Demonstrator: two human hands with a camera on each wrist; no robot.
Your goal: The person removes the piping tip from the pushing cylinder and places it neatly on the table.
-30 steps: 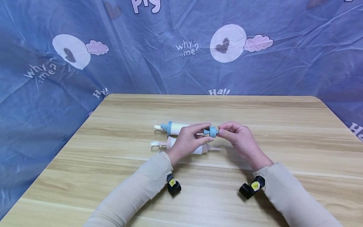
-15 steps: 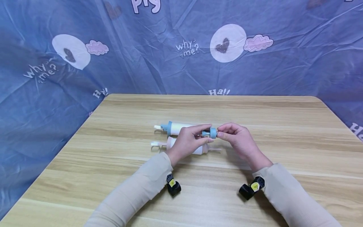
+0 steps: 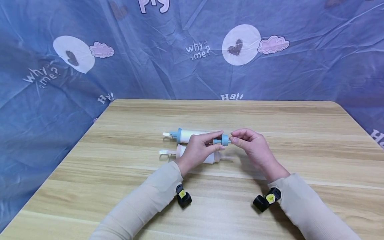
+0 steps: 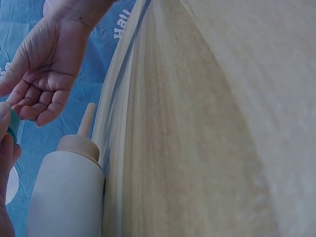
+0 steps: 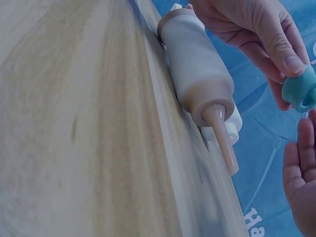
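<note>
My left hand point(image 3: 196, 150) pinches a small blue cap point(image 3: 224, 140) between thumb and fingers, held above the table. A narrow blue piece sticks out of the cap's left side, and a thin stem out of its right. At that stem, the thumb and forefinger of my right hand point(image 3: 255, 148) pinch the end. In the right wrist view the cap point(image 5: 298, 89) shows an opening facing the right hand point(image 5: 303, 182). Beneath and behind the left hand lie a white bottle with blue ends point(image 3: 187, 135) and a white bottle with pink ends point(image 3: 180, 151), both partly hidden.
The bottles lie side by side on the wood-grain table point(image 3: 120, 173), white tips pointing left. The pink bottle's nozzle point(image 4: 87, 121) points right. A blue printed cloth point(image 3: 168, 60) hangs behind the table. Small black cameras point(image 3: 183, 198) sit on the wrists.
Both hands stay almost in place. The cap has turned slightly and shifted a little; the piece on its left looks narrower than one second ago. The bottles have not moved.
</note>
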